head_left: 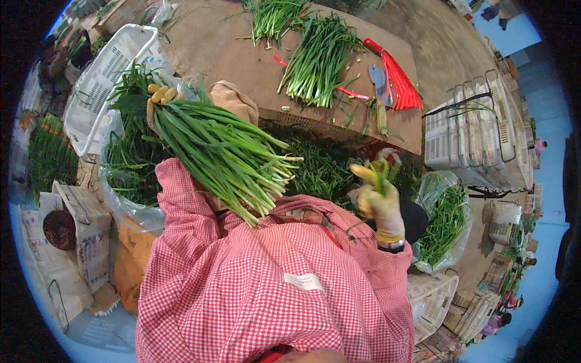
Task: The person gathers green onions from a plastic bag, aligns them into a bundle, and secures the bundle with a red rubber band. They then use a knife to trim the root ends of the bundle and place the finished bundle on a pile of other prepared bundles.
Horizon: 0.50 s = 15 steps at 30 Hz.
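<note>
My left hand (161, 95), in a yellowish glove, grips a large bunch of long flat-leaved greens (218, 140), perhaps garlic chives. The pale cut stems fan out toward my checked smock. Low on the right, my gloved right hand (379, 199) is blurred and closed around a few green blades (381, 177). Beneath both hands lies a heap of loose green leaves (317, 168). Ahead on a brown board table (227, 59) rest a bunch of the greens (317, 63) and a second bunch (277, 18). A cleaver-like blade (377, 79) lies beside a fan of red ties (399, 81).
Left stand a white plastic crate (102, 86) and a clear plastic bag (136, 215) of leaves. Right are stacked crates (472, 122) and another bag of greens (442, 222). A tan cloth (233, 100) hangs at the table's near edge. People appear small at far right.
</note>
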Each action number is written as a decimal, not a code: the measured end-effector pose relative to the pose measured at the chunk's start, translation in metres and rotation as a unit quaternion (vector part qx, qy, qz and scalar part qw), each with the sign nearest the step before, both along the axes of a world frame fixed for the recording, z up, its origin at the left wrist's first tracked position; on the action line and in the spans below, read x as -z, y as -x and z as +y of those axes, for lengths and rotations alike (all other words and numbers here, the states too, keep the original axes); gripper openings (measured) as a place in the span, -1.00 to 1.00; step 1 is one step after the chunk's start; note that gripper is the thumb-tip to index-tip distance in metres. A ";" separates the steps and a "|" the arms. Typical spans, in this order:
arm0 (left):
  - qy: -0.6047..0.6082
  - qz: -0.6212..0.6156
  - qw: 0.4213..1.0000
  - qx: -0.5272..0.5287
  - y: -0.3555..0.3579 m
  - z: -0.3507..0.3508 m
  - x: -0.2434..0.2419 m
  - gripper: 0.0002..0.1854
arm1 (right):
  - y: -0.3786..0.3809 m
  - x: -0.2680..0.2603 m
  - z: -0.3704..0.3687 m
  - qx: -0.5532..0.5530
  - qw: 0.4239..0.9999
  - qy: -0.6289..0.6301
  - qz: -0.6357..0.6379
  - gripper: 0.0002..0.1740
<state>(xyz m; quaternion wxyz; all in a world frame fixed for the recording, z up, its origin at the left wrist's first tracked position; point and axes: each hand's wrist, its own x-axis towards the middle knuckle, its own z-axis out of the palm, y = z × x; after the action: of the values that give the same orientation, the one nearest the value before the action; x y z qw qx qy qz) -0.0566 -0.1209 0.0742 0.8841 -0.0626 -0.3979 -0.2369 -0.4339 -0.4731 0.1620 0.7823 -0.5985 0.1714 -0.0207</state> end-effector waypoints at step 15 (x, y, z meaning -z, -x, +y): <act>-0.297 0.171 0.936 -0.086 -0.050 0.062 0.048 -0.57 | -0.163 -0.011 0.129 -0.037 0.726 0.604 -0.326 -0.58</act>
<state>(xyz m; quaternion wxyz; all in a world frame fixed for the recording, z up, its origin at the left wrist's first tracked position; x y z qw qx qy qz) -0.0066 -0.0585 0.0260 0.9339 0.1980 -0.1565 -0.2531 -0.2706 -0.3441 0.1726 0.2627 -0.9069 -0.1655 -0.2848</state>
